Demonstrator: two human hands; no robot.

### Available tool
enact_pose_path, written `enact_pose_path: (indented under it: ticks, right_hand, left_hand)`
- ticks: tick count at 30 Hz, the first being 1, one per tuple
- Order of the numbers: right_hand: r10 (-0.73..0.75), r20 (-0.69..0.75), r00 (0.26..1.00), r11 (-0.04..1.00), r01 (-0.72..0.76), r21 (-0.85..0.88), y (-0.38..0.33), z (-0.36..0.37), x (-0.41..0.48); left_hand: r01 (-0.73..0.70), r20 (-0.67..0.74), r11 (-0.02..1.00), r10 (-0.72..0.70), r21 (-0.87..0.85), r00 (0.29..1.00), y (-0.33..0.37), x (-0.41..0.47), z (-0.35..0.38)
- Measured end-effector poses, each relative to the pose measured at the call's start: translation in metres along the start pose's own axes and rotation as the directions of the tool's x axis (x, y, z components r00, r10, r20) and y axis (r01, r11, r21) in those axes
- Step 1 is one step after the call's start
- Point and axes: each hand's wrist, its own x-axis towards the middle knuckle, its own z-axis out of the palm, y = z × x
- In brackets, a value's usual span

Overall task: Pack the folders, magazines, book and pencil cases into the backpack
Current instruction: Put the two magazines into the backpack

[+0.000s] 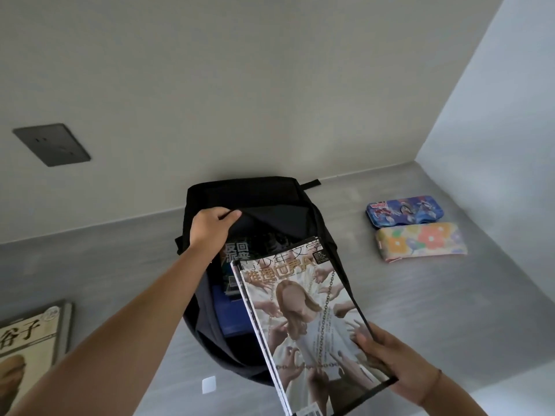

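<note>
A black backpack (270, 199) lies open on the grey table against the back wall. My left hand (211, 226) grips the edge of its upper flap and holds the opening wide. My right hand (381, 358) holds a stack of magazines (303, 319) by the lower right corner, their top edge tilted into the bag's mouth. Inside the bag I see a dark magazine (237, 253) and a blue folder (231, 313). A blue printed pencil case (402, 211) and a floral pencil case (420, 241) lie side by side at the right. A book (27, 349) lies at the left edge.
The grey table (450, 310) ends at a back wall and a right-hand wall that meet in a corner. A dark socket plate (51, 144) sits on the back wall at the left. A small white square (209, 384) lies on the table in front of the bag.
</note>
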Motion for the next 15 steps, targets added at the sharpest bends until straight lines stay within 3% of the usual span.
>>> enact_pose_path:
  ticks: [4, 11, 15]
  right_hand:
    - [0.039, 0.1, 0.994, 0.999, -0.038, -0.012, 0.004, 0.01, 0.008]
    - [0.146, -0.095, 0.985, 0.989, -0.144, 0.028, -0.016, 0.037, 0.059]
    - [0.141, -0.193, 0.971, 0.977, -0.168, -0.131, -0.056, 0.054, 0.101]
  left_hand:
    - [-0.025, 0.012, 0.998, 0.026, -0.049, 1.0, 0.005, -0.001, -0.006]
    - [-0.084, 0.063, 0.994, 0.089, -0.071, 0.994, -0.001, -0.006, -0.015]
    - [-0.088, 0.078, 0.991, 0.096, -0.1, 0.992, -0.001, -0.008, -0.014]
